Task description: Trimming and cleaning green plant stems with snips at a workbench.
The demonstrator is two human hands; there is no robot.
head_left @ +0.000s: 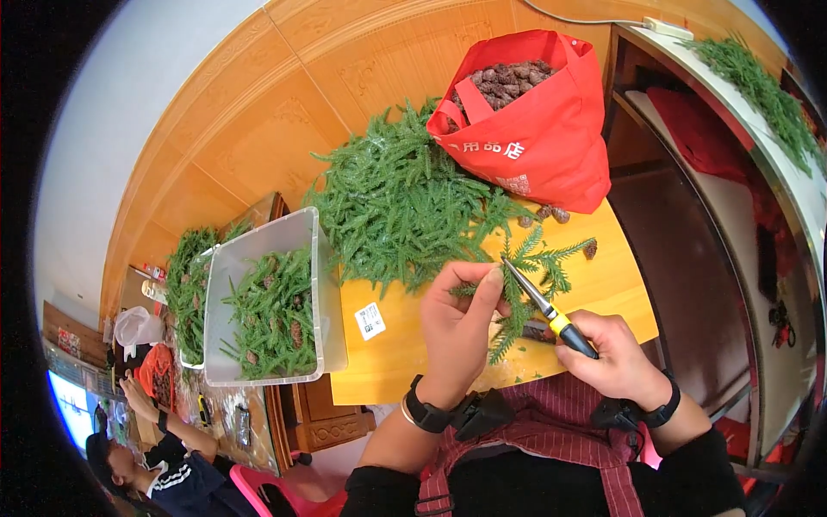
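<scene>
My left hand (458,326) pinches the stem of a green artificial pine sprig (513,312) over the wooden table. In my right hand (610,355) is a pair of long-nose pliers (562,324) with yellow-and-black handles, gripped closed. The jaws' tips meet the sprig just beside my left thumb; what exactly lies between them is too small to tell. One small brown pine cone (590,248) sits at the end of the sprig's right-hand branch. Under the sprig, near the table's front edge, a dark object (539,332) shows only in part.
A heap of pine sprigs (396,202) lies at the table's back left. Behind stands a red bag (543,138) full of pine cones, with loose cones (560,214) before it. A clear plastic bin (220,345) of coned sprigs stands left. Another person (172,474) sits far left.
</scene>
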